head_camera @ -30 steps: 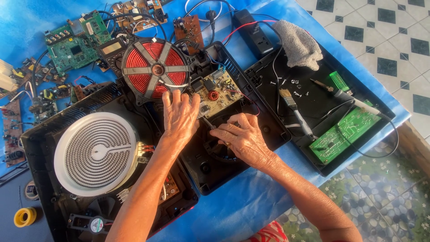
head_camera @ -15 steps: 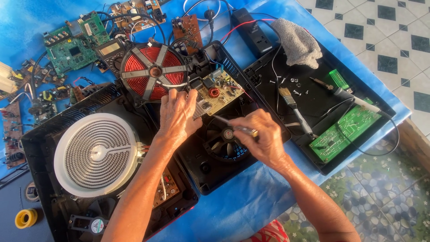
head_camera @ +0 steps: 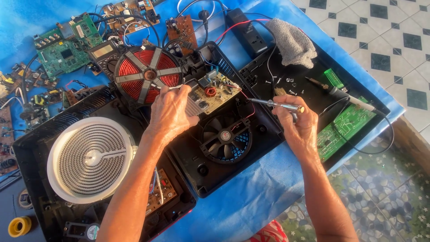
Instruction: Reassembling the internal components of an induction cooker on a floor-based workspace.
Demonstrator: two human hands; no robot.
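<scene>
While both hands work over an opened black cooker base, the scene reads so:

Surface: a blue sheet (head_camera: 251,201) covers the table; loose circuit boards (head_camera: 62,49) and wires crowd the 10 o'clock corner.
Room: chequered floor tiles (head_camera: 380,27) at 2 o'clock, pebble-patterned floor (head_camera: 389,192) at 4 o'clock.
Cooker base (head_camera: 224,175): centre, with a black fan (head_camera: 225,136) and a tan circuit board (head_camera: 214,92) above it at 12 o'clock.
Left hand (head_camera: 170,114): fingers spread flat, pressing on the board's grey heat sink, just below the red coil (head_camera: 148,74).
Right hand (head_camera: 298,123): fingers closed around a metal screwdriver (head_camera: 277,105), whose tip points toward 9 o'clock.
White coil (head_camera: 89,157): at 8 o'clock, in a second housing.
Grey cloth (head_camera: 291,42): 1 o'clock.
Change: half a second ago the right hand held the screwdriver over the fan; it has now drawn off toward 3 o'clock, baring the fan.
</scene>
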